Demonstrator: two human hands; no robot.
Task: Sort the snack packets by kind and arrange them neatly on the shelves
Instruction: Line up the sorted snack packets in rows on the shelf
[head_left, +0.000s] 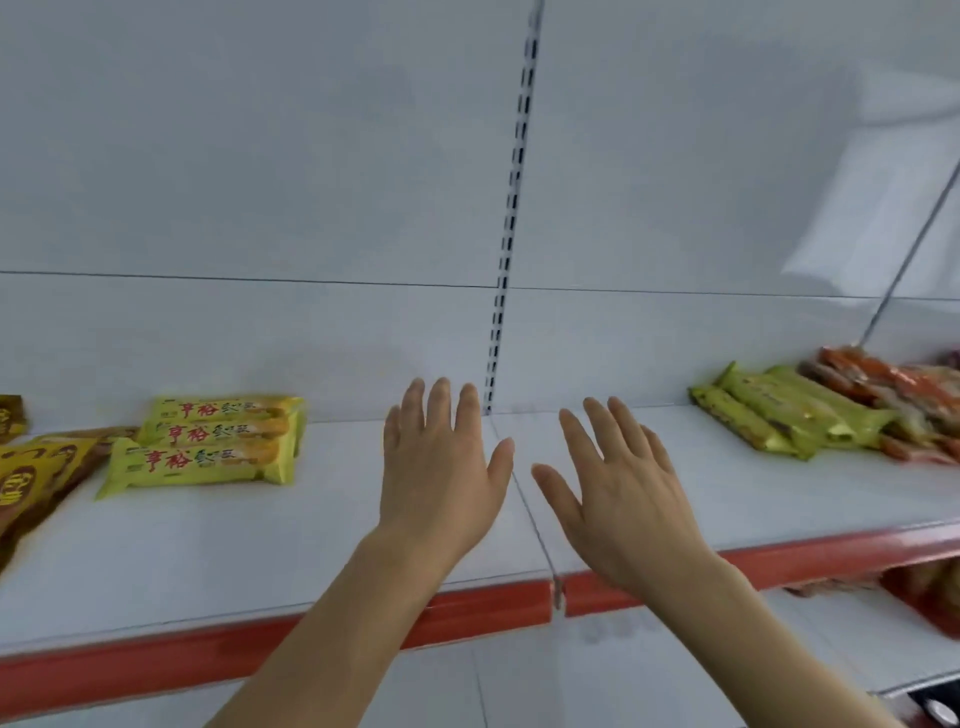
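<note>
Both hands reach over the white shelf (753, 483), the left hand (441, 467) and right hand (618, 499) flat, fingers spread, holding nothing. Yellow packets (208, 447) lie stacked at the left beside brown packets (31, 478); green packets (779, 410) and orange packets (893, 395) lie at the right.

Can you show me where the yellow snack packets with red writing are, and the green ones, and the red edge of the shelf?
yellow packets (208, 460): head view, front packet's middle.
green packets (789, 410): head view, middle of the pile.
red shelf edge (488, 605): head view, front strip left of the joint.
</note>
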